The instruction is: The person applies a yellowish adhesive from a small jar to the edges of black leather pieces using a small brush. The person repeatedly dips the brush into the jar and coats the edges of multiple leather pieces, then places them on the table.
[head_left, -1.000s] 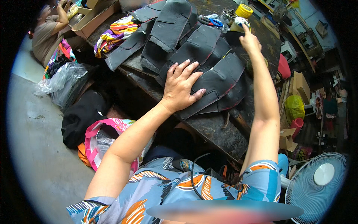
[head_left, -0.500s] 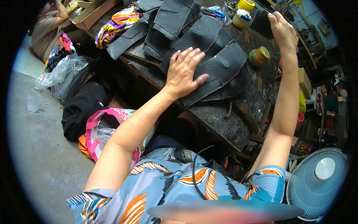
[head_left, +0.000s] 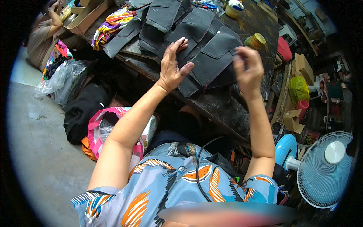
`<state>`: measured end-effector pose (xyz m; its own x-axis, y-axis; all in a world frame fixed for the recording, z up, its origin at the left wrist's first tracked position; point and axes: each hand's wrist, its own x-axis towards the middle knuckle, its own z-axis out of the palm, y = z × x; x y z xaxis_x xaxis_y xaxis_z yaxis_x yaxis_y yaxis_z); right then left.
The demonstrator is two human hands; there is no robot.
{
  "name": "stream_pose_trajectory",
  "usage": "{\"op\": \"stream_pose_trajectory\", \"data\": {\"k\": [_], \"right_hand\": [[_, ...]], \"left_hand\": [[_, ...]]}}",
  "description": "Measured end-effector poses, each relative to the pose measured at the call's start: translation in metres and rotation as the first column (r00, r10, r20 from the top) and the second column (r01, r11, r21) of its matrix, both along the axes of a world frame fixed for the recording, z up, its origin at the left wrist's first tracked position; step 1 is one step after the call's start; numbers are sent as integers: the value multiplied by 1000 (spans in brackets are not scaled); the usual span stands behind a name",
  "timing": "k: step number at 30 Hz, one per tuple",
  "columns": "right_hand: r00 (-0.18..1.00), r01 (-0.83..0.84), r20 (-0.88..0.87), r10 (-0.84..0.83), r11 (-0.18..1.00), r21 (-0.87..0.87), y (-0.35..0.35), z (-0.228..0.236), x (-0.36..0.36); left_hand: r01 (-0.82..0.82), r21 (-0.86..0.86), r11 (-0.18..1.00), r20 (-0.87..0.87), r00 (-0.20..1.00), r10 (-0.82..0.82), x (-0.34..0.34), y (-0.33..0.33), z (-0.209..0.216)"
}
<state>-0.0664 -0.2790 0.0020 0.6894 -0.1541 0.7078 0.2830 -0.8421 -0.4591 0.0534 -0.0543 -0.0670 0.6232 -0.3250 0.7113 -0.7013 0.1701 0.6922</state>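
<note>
My left hand (head_left: 173, 67) is raised over the near edge of the pile of black panels, fingers apart and thumb out, with nothing seen in it. Just to its right lies the top black panel (head_left: 216, 56), a flat leather-like piece with a stitched, curved flap shape. My right hand (head_left: 249, 72) hovers by that panel's right side. Its fingers look half bent but are smeared by motion, so I cannot tell whether they hold anything. More black panels (head_left: 162, 15) overlap in stacks toward the back left.
A dark worktable (head_left: 261, 28) carries a glass jar (head_left: 255, 41), a white-topped tub (head_left: 233, 9), blue-handled scissors (head_left: 207, 5) and a multicoloured cloth (head_left: 113, 24). A fan (head_left: 324, 170) stands at right. Bags, including a pink-trimmed one (head_left: 99, 128), sit at left near another person (head_left: 41, 38).
My right hand has come back from the far right to beside the top panel. My left hand has lifted off the panels and turned. The view has shifted a little.
</note>
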Motion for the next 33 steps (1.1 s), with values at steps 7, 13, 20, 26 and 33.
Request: {"op": "stream_pose_trajectory", "data": {"k": [7, 13, 20, 26, 33], "right_hand": [[841, 540, -53, -539, 828, 148, -154, -53, 72], [840, 539, -325, -435, 741, 401, -177, -85, 111], [879, 432, -326, -348, 870, 237, -198, -92, 81], [928, 338, 56, -369, 895, 292, -176, -22, 89], [987, -47, -156, 30, 993, -106, -72, 35, 221]], "left_hand": [[-370, 423, 827, 504, 855, 125, -32, -20, 49], [-340, 576, 743, 496, 868, 12, -36, -51, 39], [-335, 519, 786, 425, 899, 102, -38, -34, 28], [-386, 477, 789, 557, 828, 68, -36, -34, 64], [-179, 461, 869, 354, 935, 5, -12, -79, 49]]}}
